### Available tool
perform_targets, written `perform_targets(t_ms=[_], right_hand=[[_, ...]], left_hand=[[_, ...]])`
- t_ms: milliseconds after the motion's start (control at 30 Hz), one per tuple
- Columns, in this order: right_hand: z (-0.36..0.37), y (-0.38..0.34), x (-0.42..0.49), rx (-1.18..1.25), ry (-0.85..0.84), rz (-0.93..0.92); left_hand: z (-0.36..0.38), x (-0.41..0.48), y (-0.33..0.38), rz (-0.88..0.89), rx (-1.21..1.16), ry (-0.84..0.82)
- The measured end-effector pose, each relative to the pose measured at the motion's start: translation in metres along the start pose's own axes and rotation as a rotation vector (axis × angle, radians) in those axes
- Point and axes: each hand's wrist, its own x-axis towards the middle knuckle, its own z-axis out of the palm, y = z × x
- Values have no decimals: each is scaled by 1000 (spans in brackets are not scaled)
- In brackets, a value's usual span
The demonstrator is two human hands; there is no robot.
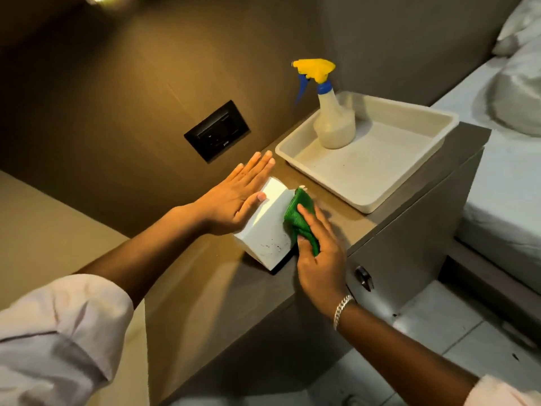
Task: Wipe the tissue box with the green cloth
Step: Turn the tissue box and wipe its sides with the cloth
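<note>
A white tissue box [268, 230] lies on the brown bedside counter [234, 288], with dark specks on its near face. My left hand [237, 197] rests flat against the box's left side, fingers straight and together, thumb on the top. My right hand [319, 253] grips a bunched green cloth [300, 218] and presses it against the box's right side. The right side of the box is hidden behind the cloth and hand.
A shallow cream tray [380, 183] sits behind the box to the right, with a spray bottle [333, 118] standing in its far corner. A black wall socket [216, 131] is on the wall to the left. A bed [509, 171] with white linen lies at right.
</note>
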Motion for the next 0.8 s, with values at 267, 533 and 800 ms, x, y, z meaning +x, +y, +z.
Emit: perform_targets(t_ms=[267,533,800], right_hand=[[23,-14,0,43,173,44],[53,-1,-59,-183,76,-170],[44,-5,-19,-88,257,10]], left_hand=[[11,8,-15,145,-104,106],[15,10,-20,155,-148,150],[16,7,-15,101,-144,152]])
